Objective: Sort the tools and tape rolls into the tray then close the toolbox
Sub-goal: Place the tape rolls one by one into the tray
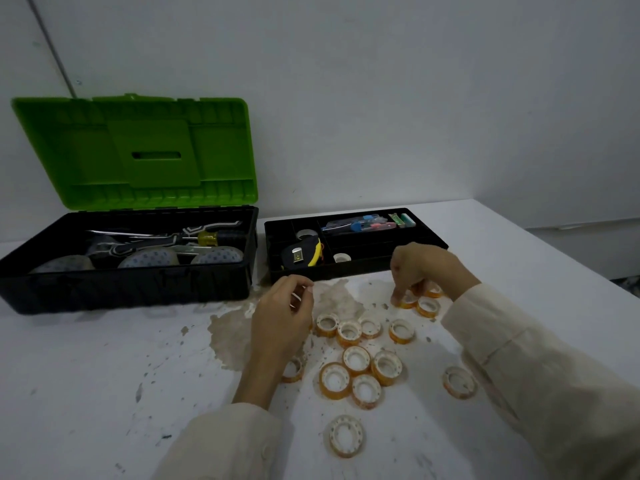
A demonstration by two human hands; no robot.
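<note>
A black toolbox with its green lid raised stands at the left, holding a screwdriver, blades and large tape rolls. To its right lies the black tray with a tape measure, a small roll and pens inside. Several small orange tape rolls are scattered on the table in front of the tray. My left hand hovers over the rolls and pinches a small roll in its curled fingers. My right hand reaches down and its fingertips grip a roll near the tray's front edge.
The white table is stained brown between the toolbox and the rolls. A wall stands close behind both boxes. The table's right edge runs diagonally past the tray. One roll lies alone near me.
</note>
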